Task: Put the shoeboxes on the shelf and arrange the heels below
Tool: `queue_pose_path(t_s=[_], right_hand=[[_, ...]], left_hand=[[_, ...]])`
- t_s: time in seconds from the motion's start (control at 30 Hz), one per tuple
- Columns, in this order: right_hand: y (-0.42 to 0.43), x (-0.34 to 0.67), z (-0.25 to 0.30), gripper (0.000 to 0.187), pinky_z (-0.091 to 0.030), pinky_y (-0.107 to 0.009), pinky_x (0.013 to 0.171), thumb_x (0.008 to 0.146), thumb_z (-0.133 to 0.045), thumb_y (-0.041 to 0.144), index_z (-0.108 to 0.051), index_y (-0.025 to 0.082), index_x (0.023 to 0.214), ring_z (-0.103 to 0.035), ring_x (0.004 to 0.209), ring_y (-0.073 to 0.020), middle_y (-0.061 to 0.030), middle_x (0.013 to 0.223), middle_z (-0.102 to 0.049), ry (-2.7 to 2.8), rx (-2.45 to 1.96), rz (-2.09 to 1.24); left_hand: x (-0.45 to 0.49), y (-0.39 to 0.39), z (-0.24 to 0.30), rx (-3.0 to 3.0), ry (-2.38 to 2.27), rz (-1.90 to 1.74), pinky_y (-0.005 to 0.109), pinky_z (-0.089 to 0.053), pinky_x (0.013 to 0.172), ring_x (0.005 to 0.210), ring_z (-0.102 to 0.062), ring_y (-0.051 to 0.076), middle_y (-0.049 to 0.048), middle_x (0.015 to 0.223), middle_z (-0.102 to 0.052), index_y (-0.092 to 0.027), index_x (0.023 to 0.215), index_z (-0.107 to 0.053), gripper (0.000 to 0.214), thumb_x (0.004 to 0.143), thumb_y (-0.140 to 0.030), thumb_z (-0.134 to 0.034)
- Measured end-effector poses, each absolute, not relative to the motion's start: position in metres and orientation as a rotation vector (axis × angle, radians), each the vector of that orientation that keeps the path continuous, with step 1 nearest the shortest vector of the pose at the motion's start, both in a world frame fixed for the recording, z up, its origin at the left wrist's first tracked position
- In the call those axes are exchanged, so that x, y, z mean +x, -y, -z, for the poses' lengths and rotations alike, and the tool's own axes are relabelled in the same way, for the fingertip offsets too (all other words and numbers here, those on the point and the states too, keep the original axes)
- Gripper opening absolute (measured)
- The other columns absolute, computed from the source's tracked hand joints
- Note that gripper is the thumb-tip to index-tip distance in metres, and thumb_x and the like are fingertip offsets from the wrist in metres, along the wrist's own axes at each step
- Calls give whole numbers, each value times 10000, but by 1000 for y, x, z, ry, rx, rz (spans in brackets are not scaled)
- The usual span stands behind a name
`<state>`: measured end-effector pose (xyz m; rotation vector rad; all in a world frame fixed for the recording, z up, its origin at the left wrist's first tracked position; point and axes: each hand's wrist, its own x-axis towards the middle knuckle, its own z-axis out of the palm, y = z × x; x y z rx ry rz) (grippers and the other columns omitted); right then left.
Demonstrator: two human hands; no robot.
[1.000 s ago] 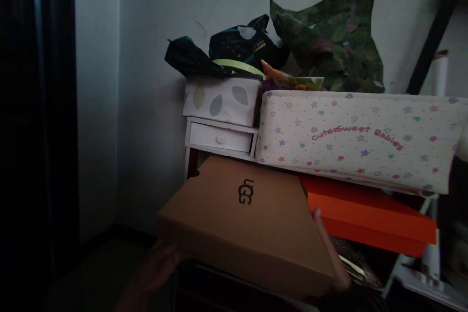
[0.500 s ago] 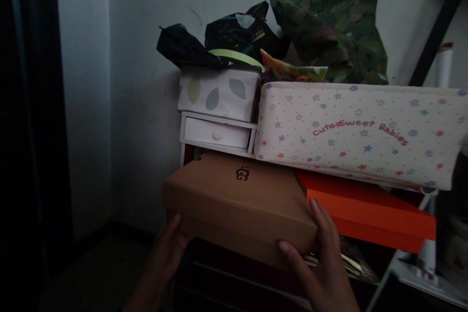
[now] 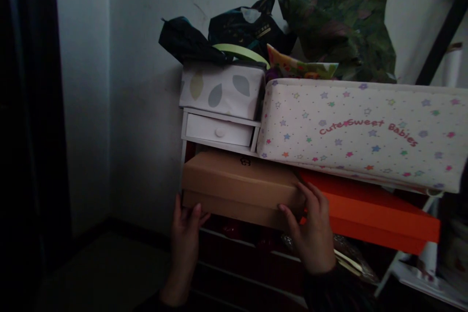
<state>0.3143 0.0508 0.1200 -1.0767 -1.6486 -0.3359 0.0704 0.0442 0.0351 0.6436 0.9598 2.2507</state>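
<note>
A brown shoebox (image 3: 234,190) with a dark logo on its lid lies partly inside the rack, its front end sticking out. My left hand (image 3: 185,226) grips the box's lower left front corner from below and the side. At the right front corner, my right hand (image 3: 312,222) has its thumb on the front face and its fingers along the side. An orange shoebox (image 3: 380,212) lies just right of the brown one and also juts out of the rack.
Above stand a white drawer unit (image 3: 219,130), a leaf-patterned box (image 3: 223,87) and a star-printed storage bin (image 3: 358,131). Dark plastic bags (image 3: 252,27) and a camouflage bag (image 3: 343,24) rest on top. Wrapped items (image 3: 351,258) lie below the orange box. A wall (image 3: 142,107) is at left.
Both hands have moved forward with the brown shoebox, which now sits deeper in the rack. More of its lid and logo is covered by what stands above.
</note>
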Motion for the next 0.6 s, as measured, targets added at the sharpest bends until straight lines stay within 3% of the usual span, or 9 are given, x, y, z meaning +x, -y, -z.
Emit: queue_pose_path(t_s=[0.07,0.13,0.3,0.47,0.6], right_hand=[[-53,311,-120,526,-496,-481,950,840,-587,420,-494,163,1290,-449,1224,-293,-182,1353,-394,1651,-1069,460],[-57,307,-119,498,-471,-489,982,843,-589,396,-517,164,1278,-454,1213,-288,-179,1341,-398,1650,-1065,520],[-67,303,-117,508,-472,-489,980,861,-566,365,-482,186,1329,-443,1221,-292,-171,1341,-395,1684,-1099,535],[-71,303,-115,536,-457,-506,991,890,-507,322,-391,199,1399,-397,1267,-300,-172,1364,-372,1732,-1126,536],[-68,303,-115,621,-412,-527,1037,877,-522,324,-298,207,1444,-334,1321,-311,-171,1417,-308,1788,-1130,490]], left_hand=[[71,-50,-33,704,-1072,-2268,261,-590,629,661,-665,112,7,951,-611,-340,1423,-307,732,787,-390,-668],[70,-56,-30,748,-1118,-2296,232,-568,582,581,-648,92,-22,869,-579,-316,1421,-318,719,793,-394,-659],[71,-72,-22,773,-1084,-2301,218,-555,705,706,-669,81,-29,976,-507,-366,1425,-289,761,774,-361,-683],[76,-75,-22,877,-1129,-2178,289,-535,833,821,-632,89,7,1146,-440,-433,1455,-83,908,774,-382,-681],[79,-74,-24,944,-1127,-2128,306,-516,849,834,-589,97,27,1184,-435,-436,1451,36,1012,757,-378,-699]])
